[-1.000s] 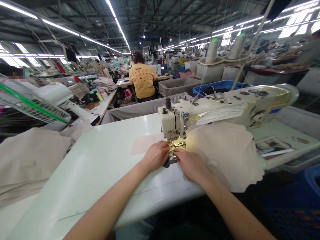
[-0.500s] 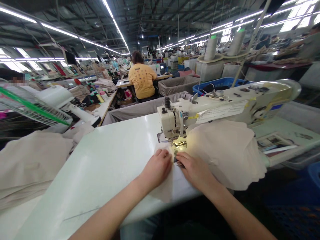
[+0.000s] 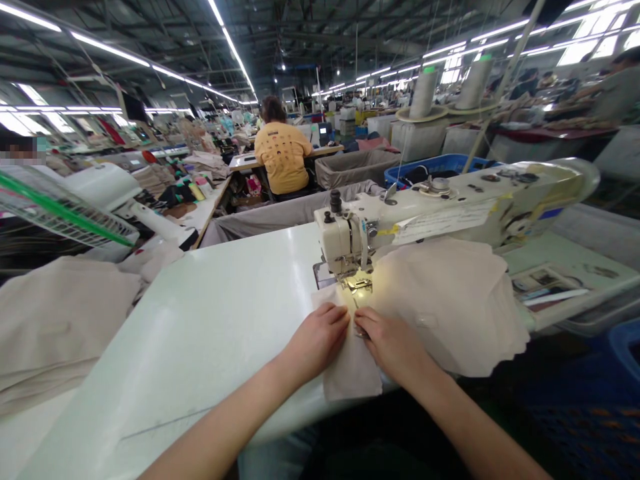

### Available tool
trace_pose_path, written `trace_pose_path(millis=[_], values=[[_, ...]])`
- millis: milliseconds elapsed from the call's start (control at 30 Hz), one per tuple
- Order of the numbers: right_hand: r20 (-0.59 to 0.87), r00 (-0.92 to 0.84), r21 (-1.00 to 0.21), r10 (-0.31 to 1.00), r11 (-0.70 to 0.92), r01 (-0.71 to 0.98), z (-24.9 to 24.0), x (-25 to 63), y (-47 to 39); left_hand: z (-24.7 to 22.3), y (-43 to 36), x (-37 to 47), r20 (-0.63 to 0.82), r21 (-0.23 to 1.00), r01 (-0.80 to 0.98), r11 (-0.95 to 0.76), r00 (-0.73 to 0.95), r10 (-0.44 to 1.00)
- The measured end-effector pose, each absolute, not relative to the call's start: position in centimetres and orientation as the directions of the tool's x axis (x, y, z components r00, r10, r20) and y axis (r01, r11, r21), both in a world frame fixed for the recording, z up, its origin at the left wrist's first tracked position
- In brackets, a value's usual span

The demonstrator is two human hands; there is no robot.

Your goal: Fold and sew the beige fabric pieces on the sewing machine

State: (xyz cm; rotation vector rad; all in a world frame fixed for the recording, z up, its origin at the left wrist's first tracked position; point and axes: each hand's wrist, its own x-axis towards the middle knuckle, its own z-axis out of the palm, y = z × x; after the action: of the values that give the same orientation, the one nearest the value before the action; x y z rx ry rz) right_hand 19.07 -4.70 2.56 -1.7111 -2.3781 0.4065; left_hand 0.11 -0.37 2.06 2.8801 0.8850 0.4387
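A beige fabric piece (image 3: 350,380) lies on the pale table, its upper end near the presser foot (image 3: 360,285) of a white sewing machine (image 3: 345,247). My left hand (image 3: 323,337) is closed on the fabric's left part, fingers curled just short of the foot. Close beside it, my right hand (image 3: 390,337) pinches the fabric's right part with thumb and fingertips. A small shiny thing (image 3: 361,332) shows under the right fingers, too hidden to name. Light from the machine falls on the cloth at the needle area; the needle tip cannot be made out.
A fanned stack of beige fabric (image 3: 445,300) lies right of the needle, below the machine arm. Another fabric pile (image 3: 55,327) sits at the left, near a white fan (image 3: 107,193). Thread cones (image 3: 424,93) stand behind the machine. A person in a yellow shirt (image 3: 283,157) sits ahead.
The fabric piece now spreads flat below both hands, reaching further right than before. My left hand has shifted slightly right; my right hand stays near the same spot.
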Motion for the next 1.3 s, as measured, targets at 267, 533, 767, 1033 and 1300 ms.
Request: trace_pose_path(millis=[267,533,767,1033,1300], values=[[-0.004,-0.289,-0.332,0.957,0.271,0.904,3.4,18.9,-1.7,2.2,3.1,0.3,0.217,0.129,0.578,-0.806,0.776,0.592],[0.054,-0.228,-0.303,0.972,0.233,0.924,3.3,18.6,-2.3,2.2,4.4,0.2,0.203,0.078,0.608,-0.79,0.766,0.609],[0.166,-0.098,-0.33,0.981,0.149,0.932,1.4,19.2,-6.5,0.9,-0.3,0.5,0.216,0.018,0.659,-0.752,0.732,0.646],[0.255,-0.096,-0.325,0.962,0.179,0.929,-1.3,19.3,-7.4,0.5,-2.6,0.1,0.199,0.034,0.669,-0.743,0.724,0.661],[0.313,-0.099,-0.325,0.945,0.205,0.923,-1.9,19.3,-7.5,1.0,-2.3,-0.7,0.172,-0.016,0.663,-0.749,0.74,0.651]])
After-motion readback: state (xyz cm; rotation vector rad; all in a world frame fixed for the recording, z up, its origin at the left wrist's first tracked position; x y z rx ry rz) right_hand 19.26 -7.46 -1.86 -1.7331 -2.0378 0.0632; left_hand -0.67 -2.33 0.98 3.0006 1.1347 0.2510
